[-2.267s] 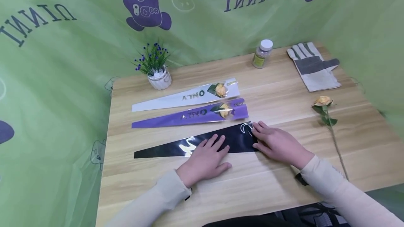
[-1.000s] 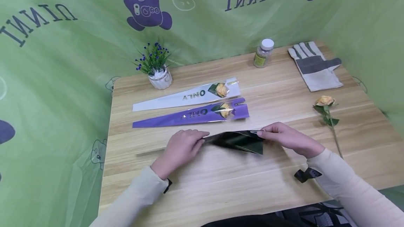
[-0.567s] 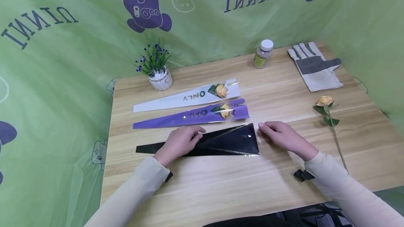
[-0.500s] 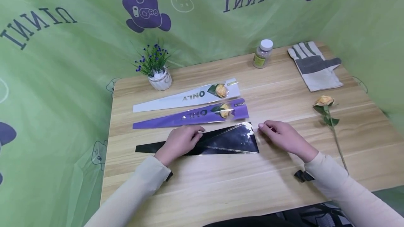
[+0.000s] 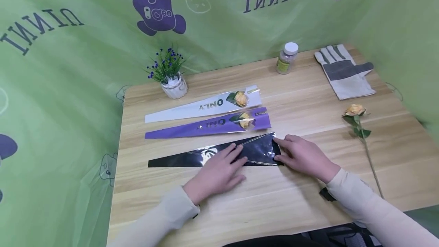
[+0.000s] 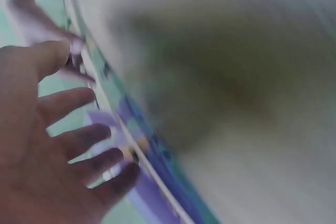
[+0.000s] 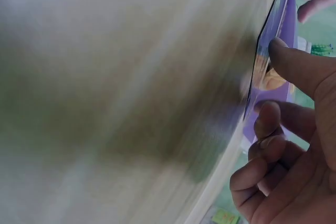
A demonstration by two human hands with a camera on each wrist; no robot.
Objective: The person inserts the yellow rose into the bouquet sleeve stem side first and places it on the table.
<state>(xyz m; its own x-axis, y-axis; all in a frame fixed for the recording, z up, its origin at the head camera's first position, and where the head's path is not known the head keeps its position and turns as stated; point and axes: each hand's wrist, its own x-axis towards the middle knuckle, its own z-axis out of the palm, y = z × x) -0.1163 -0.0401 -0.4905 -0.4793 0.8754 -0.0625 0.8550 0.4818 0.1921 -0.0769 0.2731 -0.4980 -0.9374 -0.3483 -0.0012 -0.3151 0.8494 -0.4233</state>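
Observation:
A long, tapered black flower sleeve with thin gold lines lies flat on the table in the head view. My left hand rests on its middle, fingers spread. At its wide end is my right hand, thumb and index fingertip apart on the end. In the right wrist view the right hand's other fingers are bent. Beyond lie a purple sleeve and a white sleeve, each with a yellow rose under clear film. A loose yellow rose with a long stem lies right of the right hand.
At the back of the wooden table stand a white pot with small purple flowers and a clear bottle with a white cap. A grey and white glove lies at the back right. Green printed cloth hangs behind.
The black sleeve was lifted and turned to its gold-lined side, then laid flat. Since half a second ago, my left hand has slid right and spread; my right hand has come onto the wide end.

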